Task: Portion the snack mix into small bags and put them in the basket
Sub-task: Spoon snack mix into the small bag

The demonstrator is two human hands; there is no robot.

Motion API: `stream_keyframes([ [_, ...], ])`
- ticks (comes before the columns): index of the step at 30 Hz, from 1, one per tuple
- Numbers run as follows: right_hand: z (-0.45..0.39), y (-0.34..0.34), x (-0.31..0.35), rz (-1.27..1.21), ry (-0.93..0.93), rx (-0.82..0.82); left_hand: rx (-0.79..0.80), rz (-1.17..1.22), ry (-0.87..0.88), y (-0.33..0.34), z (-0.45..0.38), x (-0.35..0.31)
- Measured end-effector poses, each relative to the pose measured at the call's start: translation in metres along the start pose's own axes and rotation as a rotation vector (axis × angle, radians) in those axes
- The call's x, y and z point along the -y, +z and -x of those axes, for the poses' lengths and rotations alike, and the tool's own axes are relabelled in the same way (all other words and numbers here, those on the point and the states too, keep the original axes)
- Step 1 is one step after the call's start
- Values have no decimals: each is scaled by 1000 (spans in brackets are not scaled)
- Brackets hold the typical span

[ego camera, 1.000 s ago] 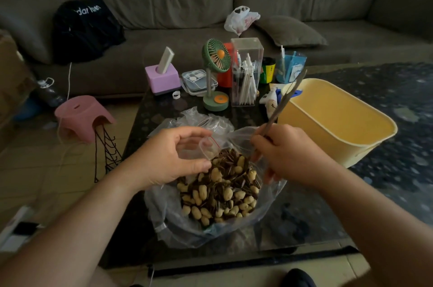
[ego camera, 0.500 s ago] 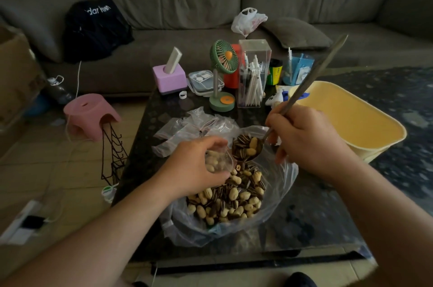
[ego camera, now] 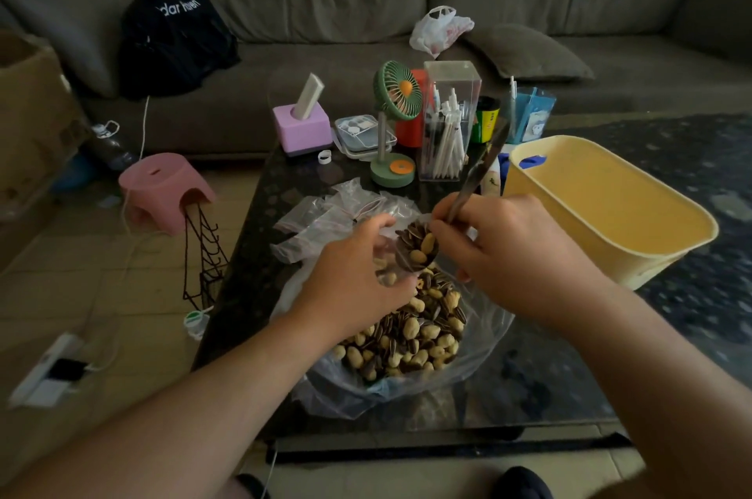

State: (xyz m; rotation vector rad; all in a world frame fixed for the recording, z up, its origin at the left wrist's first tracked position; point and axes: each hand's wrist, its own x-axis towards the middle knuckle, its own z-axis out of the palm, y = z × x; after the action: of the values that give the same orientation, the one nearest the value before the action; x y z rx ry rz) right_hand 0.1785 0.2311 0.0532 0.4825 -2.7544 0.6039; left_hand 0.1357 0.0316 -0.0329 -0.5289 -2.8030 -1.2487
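The left hand (ego camera: 350,278) pinches a small bag (ego camera: 386,266) open over the big bag of snack mix (ego camera: 411,335). The right hand (ego camera: 517,254) grips a loaded spoon (ego camera: 419,248) at its mouth. The thin film looks limp and slippery, so holding it by the rim seems best.

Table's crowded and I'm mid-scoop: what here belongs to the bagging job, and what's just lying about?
Job: spoon, small bag, big snack bag, spare bags, yellow basket.

Lying about: green fan, purple box, pen holder.
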Motion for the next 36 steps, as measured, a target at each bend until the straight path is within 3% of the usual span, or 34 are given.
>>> stream_keyframes([
  [5,2,4,2,-33,0,12,-14,-81,19,2,0,-2],
  [18,-1,6,0,111,-117,-16,-52,8,-29,1,1,-3],
  [26,-2,7,4,45,-136,30,-58,8,-9,-3,0,-5],
  [36,1,9,4,135,-167,-47,-70,10,-26,0,-1,-5],
])
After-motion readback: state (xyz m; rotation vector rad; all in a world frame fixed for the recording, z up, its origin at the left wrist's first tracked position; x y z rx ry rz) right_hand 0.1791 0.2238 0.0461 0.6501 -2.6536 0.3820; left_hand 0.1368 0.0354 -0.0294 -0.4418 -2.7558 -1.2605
